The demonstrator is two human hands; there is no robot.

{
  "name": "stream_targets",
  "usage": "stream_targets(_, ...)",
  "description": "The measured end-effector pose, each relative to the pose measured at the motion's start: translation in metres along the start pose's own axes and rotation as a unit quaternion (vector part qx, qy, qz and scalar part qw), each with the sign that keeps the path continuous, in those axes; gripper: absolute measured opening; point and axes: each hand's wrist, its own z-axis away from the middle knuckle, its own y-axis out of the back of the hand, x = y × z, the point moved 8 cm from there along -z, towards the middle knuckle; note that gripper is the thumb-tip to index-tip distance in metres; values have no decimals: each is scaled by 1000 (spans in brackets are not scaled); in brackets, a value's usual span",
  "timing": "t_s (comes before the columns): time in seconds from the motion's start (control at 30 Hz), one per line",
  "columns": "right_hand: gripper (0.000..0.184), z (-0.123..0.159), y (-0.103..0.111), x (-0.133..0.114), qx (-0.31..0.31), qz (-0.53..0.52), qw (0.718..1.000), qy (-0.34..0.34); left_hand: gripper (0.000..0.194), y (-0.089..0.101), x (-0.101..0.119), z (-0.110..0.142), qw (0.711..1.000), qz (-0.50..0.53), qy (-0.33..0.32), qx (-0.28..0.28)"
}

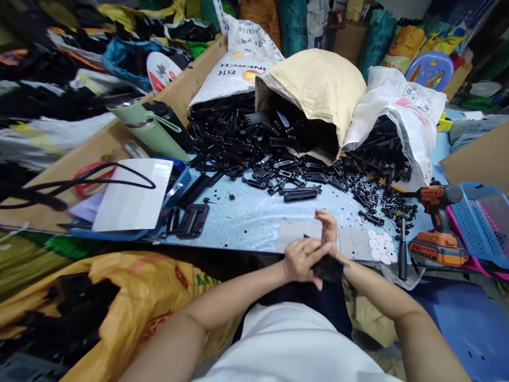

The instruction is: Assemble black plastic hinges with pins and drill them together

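Both hands meet over the front edge of the table, close to my lap. My left hand (303,259) is closed on a black part (329,268), which is partly hidden, so its exact kind cannot be made out. My right hand (329,233) stands upright against the left fingers, its own fingers stretched up and slightly bent, its lower palm by the black part. A grey sheet (352,244) lies on the table just beyond the hands. Farther back are black flat bracket-like parts (301,193) in a loose heap.
An open tan sack (318,79) and white sacks (397,106) spill black parts across the back. To the right lie white discs (382,247), a hammer (403,252), a cordless drill (439,223) and a blue basket (483,223). A green flask (153,127) leans at left.
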Motion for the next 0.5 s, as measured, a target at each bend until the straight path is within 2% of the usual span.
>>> stream_targets(0.07, 41, -46, 3, 26, -55, 143, 988, 13, 78, -24, -32, 2, 990, -94, 20, -100)
stream_targets(0.13, 34, -96, 6, 55, -105, 246, 964, 6, 73, -49, -64, 3, 967, -140, 32, -211)
stream_targets(0.23, 30, -167, 3, 91, -143, 350, 926, 11, 69, -72, -110, -5, 933, -175, 55, -311)
stream_targets(0.33, 31, -224, -5, 124, -140, 420, 897, -8, 71, -73, -148, -20, 918, -213, 117, -313)
stream_targets(0.4, 29, -253, -10, 143, -126, 433, 892, -23, 70, -62, -164, -25, 923, -229, 154, -269)
stream_targets(0.5, 21, -281, -14, 167, -105, 424, 899, -31, 59, -32, -187, -23, 927, -248, 217, -180)
